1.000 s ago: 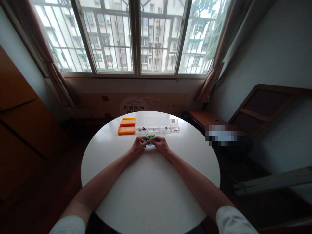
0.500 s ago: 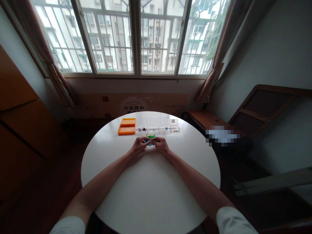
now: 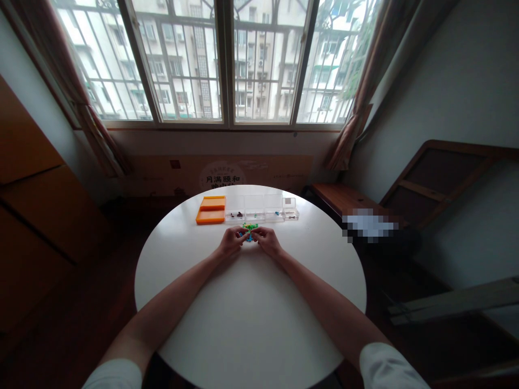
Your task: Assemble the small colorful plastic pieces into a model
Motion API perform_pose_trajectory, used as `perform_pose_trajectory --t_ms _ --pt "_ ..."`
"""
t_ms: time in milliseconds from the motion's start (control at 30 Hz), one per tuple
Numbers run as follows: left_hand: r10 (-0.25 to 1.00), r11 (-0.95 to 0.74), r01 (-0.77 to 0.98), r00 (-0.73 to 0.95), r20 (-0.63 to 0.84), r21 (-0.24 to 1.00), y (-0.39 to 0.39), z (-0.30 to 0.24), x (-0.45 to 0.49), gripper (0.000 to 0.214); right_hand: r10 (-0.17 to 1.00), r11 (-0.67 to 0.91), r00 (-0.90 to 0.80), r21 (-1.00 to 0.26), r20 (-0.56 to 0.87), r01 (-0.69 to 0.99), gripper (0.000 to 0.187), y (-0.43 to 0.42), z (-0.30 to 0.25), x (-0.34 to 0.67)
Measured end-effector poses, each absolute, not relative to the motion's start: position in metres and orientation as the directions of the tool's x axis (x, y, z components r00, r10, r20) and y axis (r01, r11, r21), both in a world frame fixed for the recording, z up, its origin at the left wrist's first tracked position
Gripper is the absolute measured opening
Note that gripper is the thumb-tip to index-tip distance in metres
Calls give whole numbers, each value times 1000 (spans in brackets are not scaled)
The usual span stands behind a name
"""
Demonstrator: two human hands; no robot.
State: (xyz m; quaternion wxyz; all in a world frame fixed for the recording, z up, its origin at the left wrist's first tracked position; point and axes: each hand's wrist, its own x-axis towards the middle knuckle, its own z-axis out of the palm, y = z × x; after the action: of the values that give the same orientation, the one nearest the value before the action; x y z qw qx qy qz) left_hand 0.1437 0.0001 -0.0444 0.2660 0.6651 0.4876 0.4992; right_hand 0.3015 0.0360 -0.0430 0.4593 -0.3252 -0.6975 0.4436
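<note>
A small cluster of green, yellow and blue plastic pieces [image 3: 250, 226] lies at the middle of the white round table [image 3: 251, 308]. My left hand [image 3: 233, 239] is at its left side, fingers pinched together. From the right, my right hand [image 3: 265, 239] meets it with thumb and forefinger closed. The fingertips of both hands almost touch over the pieces. Whatever sits between them is too small to make out. Just beyond stand open clear plastic boxes [image 3: 254, 205], some with small dark, green and blue bits inside.
An orange tray [image 3: 210, 217] with a raised lid adjoins the clear boxes on the left. Past the table's right edge is a wooden bench [image 3: 344, 197]. A printed cardboard panel [image 3: 162, 175] leans below the window.
Both hands stay in the same place over the coloured pieces. Only the fingertips appear to shift very slightly.
</note>
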Motion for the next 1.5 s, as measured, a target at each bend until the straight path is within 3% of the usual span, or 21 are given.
perform_pose_trajectory --t_ms 333,1500 --pt "898 -435 303 80 432 848 1 -45 145 37 865 383 -368 -923 340 46 27 35 -42 301" --pt "926 -373 307 67 371 876 -2 -42 145 37 869 386 -357 -921 342 57 31 36 -45 303"
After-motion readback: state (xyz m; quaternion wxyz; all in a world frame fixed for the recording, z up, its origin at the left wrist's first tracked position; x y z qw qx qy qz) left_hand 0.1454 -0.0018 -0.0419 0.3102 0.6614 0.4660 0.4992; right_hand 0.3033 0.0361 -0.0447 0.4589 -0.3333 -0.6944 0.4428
